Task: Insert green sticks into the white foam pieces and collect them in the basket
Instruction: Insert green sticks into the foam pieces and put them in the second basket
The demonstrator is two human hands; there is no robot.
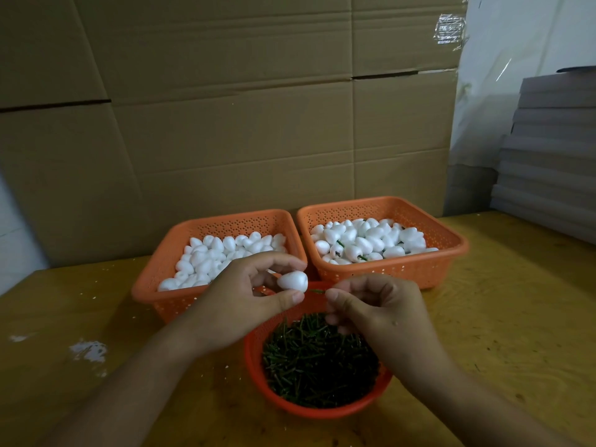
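Note:
My left hand (248,295) pinches a white egg-shaped foam piece (293,280) between thumb and fingers. My right hand (374,304) holds a short green stick (317,290) by its end, its tip pointing at the foam piece and almost touching it. Both hands hover above a round orange bowl (258,372) full of green sticks (316,362). Behind on the left, an orange basket (154,285) holds plain foam pieces (219,256). On the right, a second orange basket (451,253) holds foam pieces with sticks in them (361,243).
The baskets stand on a yellowish wooden table (500,317) with white crumbs and smears at the left (87,350). A wall of flattened cardboard (242,124) rises behind. Stacked grey boards (548,156) sit at the back right.

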